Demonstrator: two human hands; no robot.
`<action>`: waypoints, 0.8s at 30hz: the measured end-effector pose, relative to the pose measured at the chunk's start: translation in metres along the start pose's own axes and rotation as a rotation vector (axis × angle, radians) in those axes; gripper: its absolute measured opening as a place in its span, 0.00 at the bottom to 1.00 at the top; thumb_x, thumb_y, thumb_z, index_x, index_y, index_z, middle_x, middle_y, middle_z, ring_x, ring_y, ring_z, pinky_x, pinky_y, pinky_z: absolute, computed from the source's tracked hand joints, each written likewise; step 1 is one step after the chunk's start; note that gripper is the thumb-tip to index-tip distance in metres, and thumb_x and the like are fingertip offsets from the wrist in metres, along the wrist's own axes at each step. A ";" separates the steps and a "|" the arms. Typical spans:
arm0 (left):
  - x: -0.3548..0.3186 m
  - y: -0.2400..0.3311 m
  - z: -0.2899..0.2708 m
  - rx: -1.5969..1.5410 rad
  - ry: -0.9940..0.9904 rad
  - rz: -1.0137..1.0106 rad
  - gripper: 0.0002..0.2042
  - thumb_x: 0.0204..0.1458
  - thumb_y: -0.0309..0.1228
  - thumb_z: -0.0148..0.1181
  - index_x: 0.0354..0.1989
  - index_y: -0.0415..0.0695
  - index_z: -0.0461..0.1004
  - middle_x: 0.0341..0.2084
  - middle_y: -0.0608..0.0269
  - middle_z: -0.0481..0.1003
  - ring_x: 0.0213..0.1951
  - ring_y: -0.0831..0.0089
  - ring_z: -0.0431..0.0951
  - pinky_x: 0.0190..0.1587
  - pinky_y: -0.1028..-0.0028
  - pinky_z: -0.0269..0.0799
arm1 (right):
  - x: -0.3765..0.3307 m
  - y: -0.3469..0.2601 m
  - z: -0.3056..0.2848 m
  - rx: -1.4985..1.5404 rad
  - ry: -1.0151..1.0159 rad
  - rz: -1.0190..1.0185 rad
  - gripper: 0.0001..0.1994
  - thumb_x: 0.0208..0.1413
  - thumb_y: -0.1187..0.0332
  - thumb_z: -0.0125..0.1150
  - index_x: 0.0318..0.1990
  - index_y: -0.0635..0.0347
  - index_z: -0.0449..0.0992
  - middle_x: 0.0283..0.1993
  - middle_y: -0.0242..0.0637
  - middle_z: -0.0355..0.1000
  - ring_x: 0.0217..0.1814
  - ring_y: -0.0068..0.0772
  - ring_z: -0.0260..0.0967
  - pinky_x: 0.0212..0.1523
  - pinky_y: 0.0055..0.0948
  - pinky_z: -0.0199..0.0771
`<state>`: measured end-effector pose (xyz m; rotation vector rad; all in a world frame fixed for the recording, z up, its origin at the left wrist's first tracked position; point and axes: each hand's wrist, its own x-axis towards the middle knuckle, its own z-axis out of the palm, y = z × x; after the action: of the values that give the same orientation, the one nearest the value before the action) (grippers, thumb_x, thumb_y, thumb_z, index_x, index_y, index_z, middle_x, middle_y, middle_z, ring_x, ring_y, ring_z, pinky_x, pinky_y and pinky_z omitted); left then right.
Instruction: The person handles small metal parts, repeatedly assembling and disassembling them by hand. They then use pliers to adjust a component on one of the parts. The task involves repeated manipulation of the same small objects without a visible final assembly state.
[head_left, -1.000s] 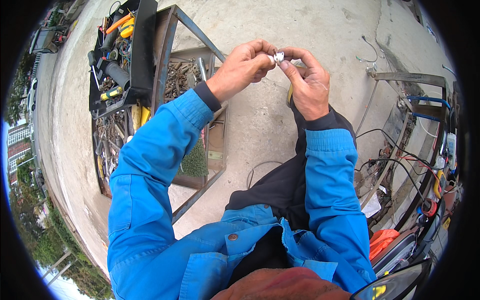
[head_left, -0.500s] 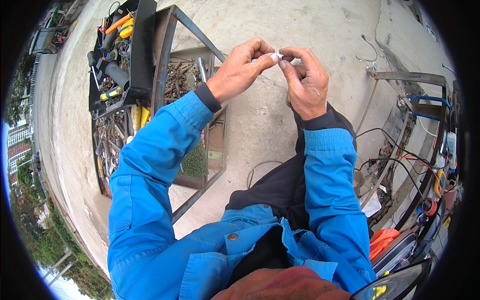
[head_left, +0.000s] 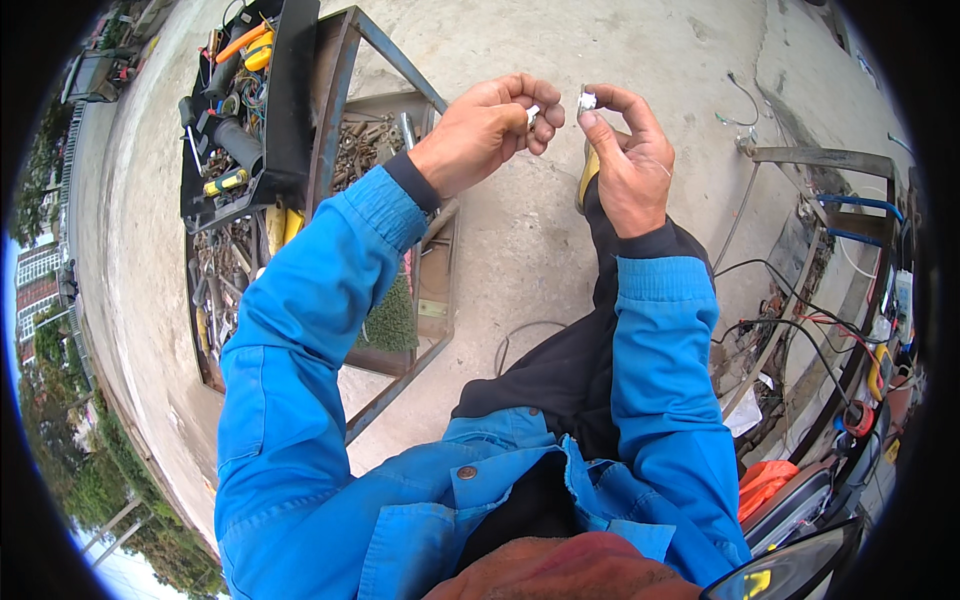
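No longer meeting, the left hand pinches a white piece, the right hand a white fitting, so the two seem separated

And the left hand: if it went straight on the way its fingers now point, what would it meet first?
Probably the right hand, where it pinches a small white part, just across a gap to the right. Depth is unclear from this single view, so it could pass by.

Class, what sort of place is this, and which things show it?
Probably an outdoor repair spot: there is a black toolbox, a heap of loose metal parts and, beyond the ground, trees.
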<state>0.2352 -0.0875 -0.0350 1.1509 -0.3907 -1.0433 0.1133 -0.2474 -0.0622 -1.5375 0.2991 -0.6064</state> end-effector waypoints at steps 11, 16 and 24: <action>0.004 0.003 -0.001 0.018 -0.047 0.067 0.25 0.63 0.24 0.61 0.67 0.29 0.63 0.64 0.35 0.69 0.67 0.48 0.72 0.74 0.58 0.66 | 0.004 0.001 -0.005 0.013 0.031 -0.071 0.12 0.65 0.75 0.64 0.55 0.66 0.78 0.52 0.40 0.78 0.52 0.27 0.77 0.52 0.26 0.81; 0.003 0.004 0.000 0.052 -0.022 0.086 0.25 0.63 0.26 0.63 0.66 0.29 0.65 0.63 0.38 0.70 0.65 0.49 0.74 0.72 0.60 0.69 | 0.004 0.000 -0.005 0.006 0.018 -0.060 0.12 0.65 0.76 0.64 0.55 0.66 0.78 0.52 0.40 0.78 0.53 0.28 0.77 0.53 0.27 0.81; -0.001 0.007 0.000 0.075 0.012 0.042 0.24 0.62 0.28 0.65 0.65 0.34 0.68 0.61 0.46 0.72 0.59 0.56 0.79 0.64 0.63 0.77 | 0.002 -0.001 -0.002 0.035 -0.008 -0.039 0.12 0.65 0.75 0.64 0.54 0.65 0.79 0.51 0.39 0.79 0.52 0.27 0.77 0.52 0.27 0.81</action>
<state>0.2380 -0.0868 -0.0290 1.2105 -0.4460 -0.9911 0.1140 -0.2504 -0.0613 -1.5142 0.2522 -0.6327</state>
